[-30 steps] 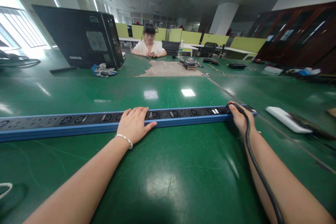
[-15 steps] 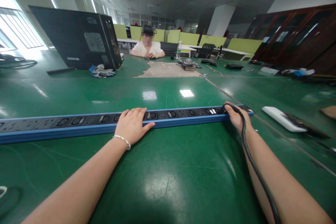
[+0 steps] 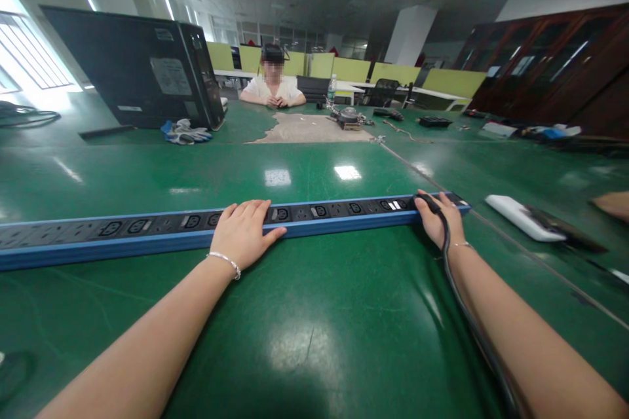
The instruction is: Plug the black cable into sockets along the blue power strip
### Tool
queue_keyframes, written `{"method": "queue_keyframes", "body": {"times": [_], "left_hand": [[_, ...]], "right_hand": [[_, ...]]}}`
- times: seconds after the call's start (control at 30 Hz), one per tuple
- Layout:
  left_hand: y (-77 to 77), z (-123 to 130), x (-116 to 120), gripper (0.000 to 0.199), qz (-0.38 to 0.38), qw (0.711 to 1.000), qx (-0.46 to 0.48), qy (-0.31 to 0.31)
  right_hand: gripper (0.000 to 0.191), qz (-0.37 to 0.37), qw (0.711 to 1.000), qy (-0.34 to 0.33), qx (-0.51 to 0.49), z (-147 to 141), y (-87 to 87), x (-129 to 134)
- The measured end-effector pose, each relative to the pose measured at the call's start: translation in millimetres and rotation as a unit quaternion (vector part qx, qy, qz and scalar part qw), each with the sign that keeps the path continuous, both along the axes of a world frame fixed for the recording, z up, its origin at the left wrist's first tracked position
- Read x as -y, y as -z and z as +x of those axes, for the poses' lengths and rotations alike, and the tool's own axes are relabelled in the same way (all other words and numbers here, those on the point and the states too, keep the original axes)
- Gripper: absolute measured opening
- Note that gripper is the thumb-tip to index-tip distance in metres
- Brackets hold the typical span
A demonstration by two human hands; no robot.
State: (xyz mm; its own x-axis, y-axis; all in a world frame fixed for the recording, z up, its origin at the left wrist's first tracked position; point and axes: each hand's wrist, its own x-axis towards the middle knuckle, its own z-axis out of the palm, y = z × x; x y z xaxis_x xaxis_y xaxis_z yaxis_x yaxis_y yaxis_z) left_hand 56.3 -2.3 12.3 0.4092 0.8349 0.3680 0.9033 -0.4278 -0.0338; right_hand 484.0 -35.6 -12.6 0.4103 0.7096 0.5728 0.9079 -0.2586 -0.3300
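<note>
A long blue power strip with a row of black sockets lies across the green table. My left hand is over its middle, fingers on the socket face and thumb along the near side. Close to the strip's right end, my right hand is closed around the end of a black power cord, its fingers also touching the strip. The cord runs back over the hand and along the forearm. The fingers partly hide the cord's end, so how it meets the strip cannot be made out.
A black computer case stands at the back left, work gloves beside it. A white flat object lies to the right. Across the table sits a person, hands together, near a bottle and small devices.
The view has shifted slightly. My right hand's fingers have spread more over the strip's end, on both sides of the cord. My left hand has kept its place on the strip.
</note>
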Motion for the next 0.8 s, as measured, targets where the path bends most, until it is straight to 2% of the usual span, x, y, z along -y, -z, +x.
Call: {"method": "queue_keyframes", "body": {"times": [0.17, 0.4, 0.47, 0.53, 0.63, 0.7, 0.8], "left_hand": [[-0.5, 0, 0, 0.064, -0.001, 1.000, -0.009, -0.002], [-1.4, 0, 0, 0.065, -0.001, 1.000, -0.012, -0.002], [-1.5, 0, 0, 0.065, 0.000, 1.000, -0.011, -0.001], [-1.2, 0, 0, 0.065, 0.003, 1.000, -0.011, 0.000], [-0.4, 0, -1, 0.065, 0.006, 1.000, -0.011, 0.001], [0.3, 0, -1, 0.065, 0.007, 1.000, -0.012, 0.001], [0.7, 0, -1, 0.065, 0.007, 1.000, -0.014, 0.001]], "right_hand": [[0.045, -0.006, 1.000, 0.018, 0.001, -3, 0.4, -2], [0.040, 0.028, 0.999, -0.016, -0.024, 0, 7.3, -6], [0.038, 0.060, 0.996, -0.032, -0.054, 1, 7.1, -9], [0.039, 0.149, 0.982, -0.041, -0.112, 4, 5.5, -12], [0.046, 0.300, 0.931, -0.037, -0.207, 16, 4.5, -14], [0.046, 0.310, 0.919, -0.048, -0.239, 27, 7.0, -12], [0.046, 0.268, 0.930, -0.061, -0.246, 43, 14.1, -9]]}}
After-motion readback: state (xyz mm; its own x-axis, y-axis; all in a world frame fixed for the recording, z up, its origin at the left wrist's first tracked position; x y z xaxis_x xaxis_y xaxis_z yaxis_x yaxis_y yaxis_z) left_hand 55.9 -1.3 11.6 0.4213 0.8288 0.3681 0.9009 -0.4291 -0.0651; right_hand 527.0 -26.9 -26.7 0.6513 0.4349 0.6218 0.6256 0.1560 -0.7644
